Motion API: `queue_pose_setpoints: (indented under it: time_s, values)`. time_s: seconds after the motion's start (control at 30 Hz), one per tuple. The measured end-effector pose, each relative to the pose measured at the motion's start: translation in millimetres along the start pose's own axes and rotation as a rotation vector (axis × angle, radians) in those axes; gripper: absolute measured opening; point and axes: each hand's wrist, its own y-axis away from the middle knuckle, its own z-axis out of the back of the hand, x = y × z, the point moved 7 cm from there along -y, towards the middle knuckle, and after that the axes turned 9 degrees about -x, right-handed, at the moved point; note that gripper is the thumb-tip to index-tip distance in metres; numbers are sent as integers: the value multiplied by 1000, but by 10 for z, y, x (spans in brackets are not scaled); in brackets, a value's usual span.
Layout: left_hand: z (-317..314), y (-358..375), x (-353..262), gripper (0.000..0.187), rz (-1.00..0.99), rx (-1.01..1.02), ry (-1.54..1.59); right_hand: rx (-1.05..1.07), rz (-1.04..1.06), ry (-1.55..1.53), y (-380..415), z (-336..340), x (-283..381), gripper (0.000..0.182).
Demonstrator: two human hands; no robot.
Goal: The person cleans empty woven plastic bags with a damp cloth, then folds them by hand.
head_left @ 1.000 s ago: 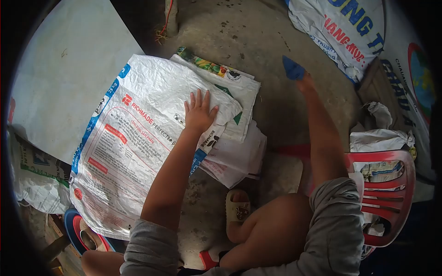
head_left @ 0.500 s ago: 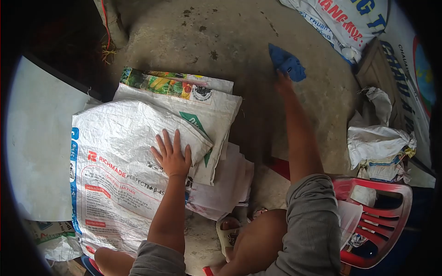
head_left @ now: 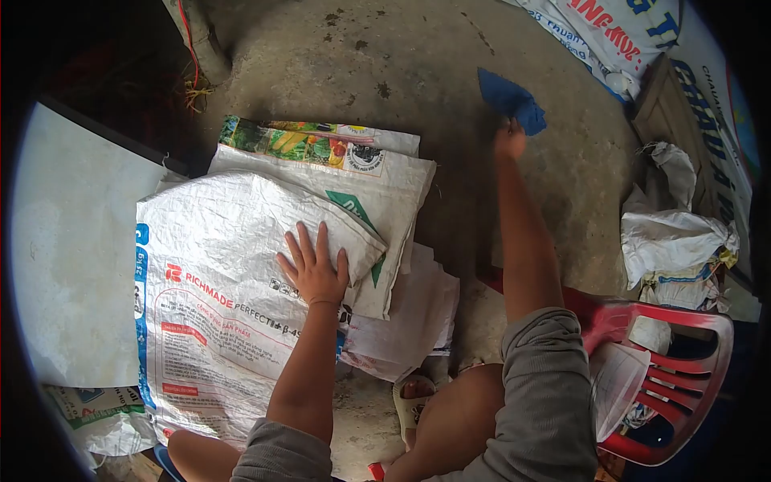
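A stack of woven plastic sacks lies in front of me, topped by a white printed sack (head_left: 213, 269) with red and blue lettering. My left hand (head_left: 320, 273) rests flat on that top sack, fingers spread. Beneath it, a white sack with a green mark (head_left: 409, 189) and one with a colourful fruit print (head_left: 301, 146) stick out on the far side. Out over the floor, my right hand (head_left: 509, 140) grips the lower end of a blue cloth-like piece (head_left: 514, 100), fingers closed around it.
A red plastic chair (head_left: 683, 321) stands at the right, with white pieces on its seat. Crumpled white sacks (head_left: 675, 241) lie beyond it, by a wooden frame (head_left: 675, 128). A pale board (head_left: 80, 241) is on the left, and a post (head_left: 197, 40) rises at the back.
The blue piece has turned and shifted slightly with my right hand. My left hand stays flat on the top sack. The whole view has slid a little.
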Motion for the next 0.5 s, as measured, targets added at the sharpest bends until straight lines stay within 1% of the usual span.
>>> queue_pose_setpoints:
  time_s: [0.03, 0.1, 0.13, 0.2, 0.23, 0.3, 0.37, 0.43, 0.47, 0.5]
  values:
    - [4, 4, 11, 60, 3, -3, 9, -4, 5, -5, 32, 86, 194, 38]
    - [-21, 24, 40, 60, -9, -42, 27, -200, -169, -414, 96, 380, 491, 29]
    - [-20, 31, 44, 60, -6, -50, 47, -189, -157, -418, 186, 483, 759, 29]
    - [6, 57, 88, 60, -9, -81, 93, -242, -344, -608, 417, 759, 1162, 26]
    - [-4, 73, 118, 62, -10, -92, 137, -231, -332, -620, 465, 863, 1356, 26]
    - [-46, 79, 189, 67, 0, -62, 279, -189, -543, -957, 665, 924, 1739, 21]
    - [-34, 10, 293, 77, 63, 89, 440, -155, -464, -1129, 867, 1242, 2337, 17]
    - [55, -98, 505, 87, 260, 276, 1053, -146, -329, -1309, 1065, 1512, 2962, 17]
    - [449, -67, 575, 96, 469, 331, 1356, -112, -216, -1375, 1241, 1719, 3305, 14]
    - [863, -83, 714, 99, 499, 208, 1399, -78, -96, -1437, 1460, 1970, 3652, 12]
